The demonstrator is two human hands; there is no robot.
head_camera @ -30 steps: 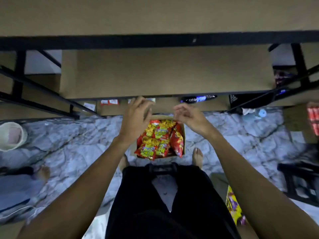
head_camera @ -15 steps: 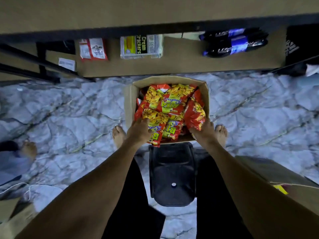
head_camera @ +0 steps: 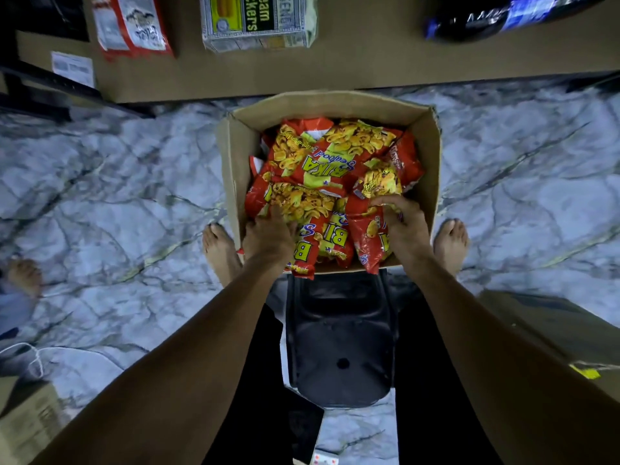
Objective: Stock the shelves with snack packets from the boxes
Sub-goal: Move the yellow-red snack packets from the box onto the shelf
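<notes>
Reaches into the box (head_camera: 426, 129) on the floor (head_camera: 134, 196), rests the left hand (head_camera: 268, 236) flat on the heaped snack packets (head_camera: 322, 162), curls the right hand (head_camera: 406, 226) round one, probably light, puffy, crinkly and slippery, best pinched by a sealed end.

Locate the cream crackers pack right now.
Head view, top centre-left: the cream crackers pack lies on the low shelf, between a red-and-white packet and dark bottles, beyond the cardboard box.

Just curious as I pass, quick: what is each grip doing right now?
Left grip: rests on the near-left snack packet; holding it or not cannot be told.
Right grip: closed on the near-right snack packet.
</notes>
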